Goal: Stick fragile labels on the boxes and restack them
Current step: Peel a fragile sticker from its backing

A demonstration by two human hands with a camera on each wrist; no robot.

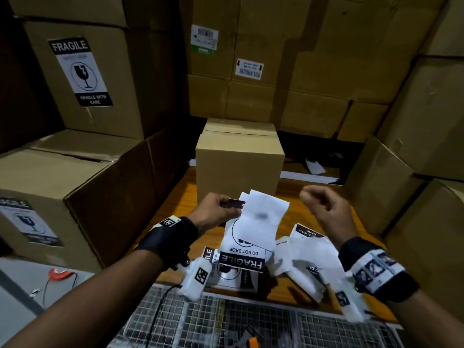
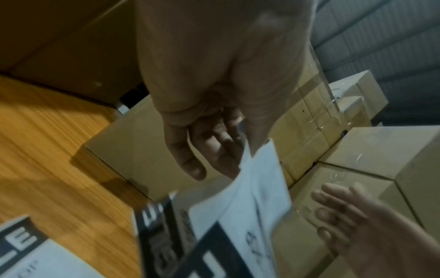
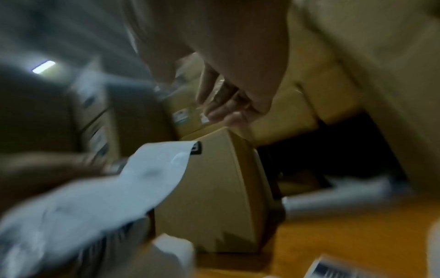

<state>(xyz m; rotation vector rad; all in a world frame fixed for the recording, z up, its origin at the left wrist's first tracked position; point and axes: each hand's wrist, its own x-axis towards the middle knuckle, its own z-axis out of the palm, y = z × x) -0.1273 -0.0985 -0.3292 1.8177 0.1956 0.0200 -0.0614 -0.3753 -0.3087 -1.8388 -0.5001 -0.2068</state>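
Fingers [image 1: 227,202] of the left hand [image 1: 216,212] pinch the top edge of a fragile label [image 1: 247,237], hanging above the wooden table [image 1: 296,219]. Right hand [image 1: 324,209] hovers beside it, fingers loosely curled, holding nothing. Unlabelled box [image 1: 239,162] stands just behind. Advice: peel the backing fully, align the label square on the front face, smooth outward from the centre.

Matt brown cardboard box [image 1: 239,156] (taped top) stands on a smooth wood-grain table [image 1: 296,217] beside paper labels [image 1: 253,227].

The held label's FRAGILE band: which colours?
White letters on black, clearest in the head view.
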